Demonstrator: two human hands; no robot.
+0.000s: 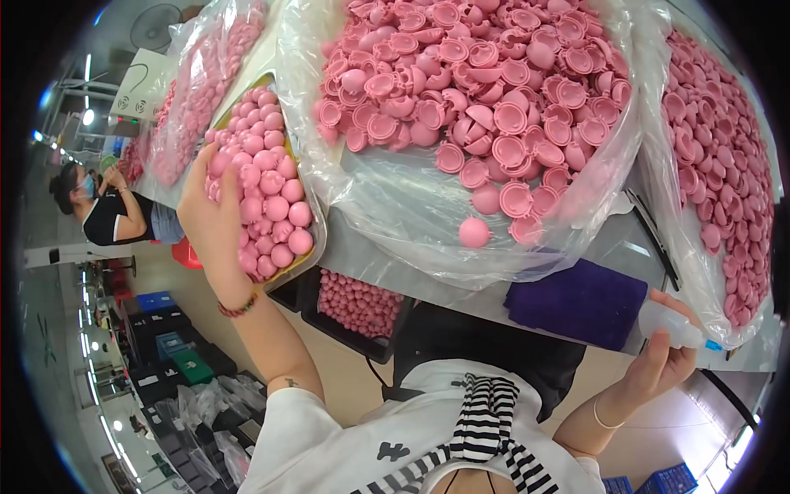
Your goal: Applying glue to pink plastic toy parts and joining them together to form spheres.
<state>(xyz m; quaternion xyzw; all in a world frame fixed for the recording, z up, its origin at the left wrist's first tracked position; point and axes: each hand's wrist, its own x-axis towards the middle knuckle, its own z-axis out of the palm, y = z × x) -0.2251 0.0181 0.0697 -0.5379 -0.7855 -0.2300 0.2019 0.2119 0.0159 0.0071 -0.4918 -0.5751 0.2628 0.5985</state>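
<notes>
My left hand (209, 202) reaches over the left side of a shallow metal tray (316, 257) heaped with closed pink plastic balls (273, 183). Its thumb and fingers are apart, with pink balls between and beneath them; some fingertips are hidden. At the right, my right hand (671, 350) is wrapped round a translucent white squeeze bottle (668, 323) with a blue tip, tilted to the right. Beside that bottle lies a folded dark purple cloth (576, 303) on the table edge. A large clear plastic bag (395, 198) in the middle holds many open pink ball shells (494, 107).
Another bag of pink shells (716, 156) fills the right side. Below the table edge, a black bin (370, 346) contains more pink pieces. A thin black bar (654, 239) lies near the cloth. A co-worker (115, 202) is at the far left, by another pink-filled bag (206, 90).
</notes>
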